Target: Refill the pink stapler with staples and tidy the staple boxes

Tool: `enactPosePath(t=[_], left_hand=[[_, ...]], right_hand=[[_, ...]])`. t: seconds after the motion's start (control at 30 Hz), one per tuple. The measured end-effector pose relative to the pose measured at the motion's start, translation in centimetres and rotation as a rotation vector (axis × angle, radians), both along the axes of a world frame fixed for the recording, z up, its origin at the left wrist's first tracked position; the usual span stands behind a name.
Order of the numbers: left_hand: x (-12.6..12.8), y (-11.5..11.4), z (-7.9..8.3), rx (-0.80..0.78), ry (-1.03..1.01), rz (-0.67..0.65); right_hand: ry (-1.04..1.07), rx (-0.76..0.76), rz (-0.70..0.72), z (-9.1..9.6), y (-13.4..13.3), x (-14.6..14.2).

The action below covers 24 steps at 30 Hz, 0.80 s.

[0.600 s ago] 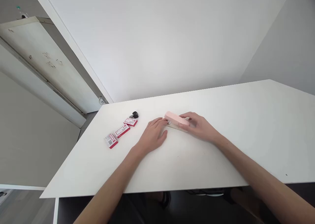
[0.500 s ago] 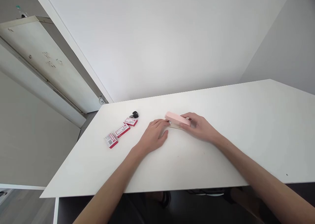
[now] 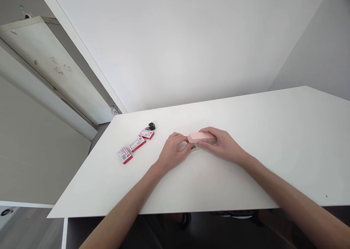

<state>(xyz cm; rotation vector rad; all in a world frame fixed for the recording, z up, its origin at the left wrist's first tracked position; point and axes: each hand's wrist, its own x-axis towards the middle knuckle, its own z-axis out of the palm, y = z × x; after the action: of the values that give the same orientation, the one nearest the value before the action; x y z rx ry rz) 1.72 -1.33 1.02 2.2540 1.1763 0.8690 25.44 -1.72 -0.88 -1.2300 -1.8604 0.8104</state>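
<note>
A pink stapler (image 3: 201, 137) with a pale base lies on the white table in front of me. My right hand (image 3: 220, 143) is wrapped round its rear half, thumb on the near side and fingers on the far side. At the front end, my left hand (image 3: 175, 150) has its thumb and index finger closed on the stapler's tip, beside the metal plate of the base. A gap shows between the pink top and the base. The fingertips of the left hand are partly hidden.
Three red-and-white small boxes (image 3: 137, 144) lie in a slanting row left of my left hand. A black staple remover (image 3: 150, 126) rests behind the farthest one. The white table (image 3: 262, 132) meets a white wall (image 3: 175, 48) at the back. A cabinet (image 3: 60, 70) stands at far left.
The stapler has turned, its front end swinging toward me, and the pink top sits lower over the base. My left thumb has come in to the stapler's front end.
</note>
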Motion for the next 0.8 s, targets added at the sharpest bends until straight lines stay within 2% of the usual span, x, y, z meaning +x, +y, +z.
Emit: enactPosePath(t=[0.1,0.33,0.57,0.8], left_hand=[[0.1,-0.1,0.1,-0.027,0.005,0.015],[0.2,0.0,0.0,-0.019,-0.003,0.027],[-0.1,0.1,-0.7,0.0,-0.004,0.008],[-0.1,0.1,-0.9,-0.005,0.007,-0.001]], right_hand=[[-0.072,0.098,-0.011,-0.4,-0.1,-0.2],[-0.197,0.218,0.045,-0.2,-0.5,-0.5],[-0.288,0.446,0.099,-0.3,-0.5,-1.3],[-0.319,0.468,0.099,-0.5,-0.5,-1.6]])
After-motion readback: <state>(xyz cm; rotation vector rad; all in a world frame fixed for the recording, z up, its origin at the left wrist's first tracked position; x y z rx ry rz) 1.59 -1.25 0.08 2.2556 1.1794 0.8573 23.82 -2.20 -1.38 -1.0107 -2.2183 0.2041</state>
